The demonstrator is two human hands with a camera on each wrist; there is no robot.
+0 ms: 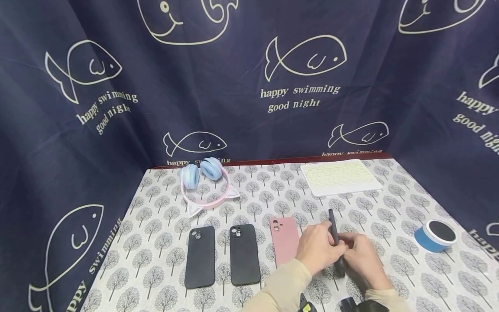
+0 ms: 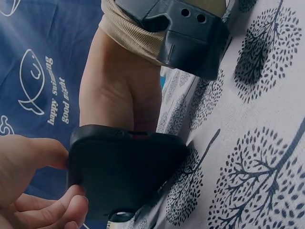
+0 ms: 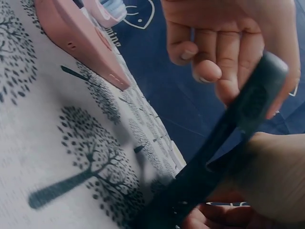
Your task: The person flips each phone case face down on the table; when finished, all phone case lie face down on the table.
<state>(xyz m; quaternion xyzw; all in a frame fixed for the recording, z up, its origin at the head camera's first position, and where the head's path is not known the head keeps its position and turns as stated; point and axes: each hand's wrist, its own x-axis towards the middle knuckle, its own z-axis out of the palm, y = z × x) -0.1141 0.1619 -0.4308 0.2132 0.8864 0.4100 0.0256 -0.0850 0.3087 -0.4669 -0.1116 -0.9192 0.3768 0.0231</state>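
Both hands hold a black phone case (image 1: 332,232), which stands on its long edge over the table right of the pink phone case (image 1: 285,238). My left hand (image 1: 317,247) pinches its upper edge from the left; thumb and fingertips show along that edge in the left wrist view. From the other side my right hand (image 1: 362,258) grips the case, part of it hidden behind the case (image 2: 124,167) in the left wrist view. In the right wrist view the case (image 3: 209,167) appears edge-on, with a hollow gap along it. Two more black phone cases lie flat on the left, one (image 1: 200,258) beside the other (image 1: 244,255).
Pale blue and pink cat-ear headphones (image 1: 206,203) lie at the back left. A white keyboard (image 1: 339,177) is at the back right. At the right edge stands a blue and white round tub (image 1: 434,236) with a dark top. A navy curtain (image 1: 249,108) encloses the tree-print tablecloth (image 1: 156,242).
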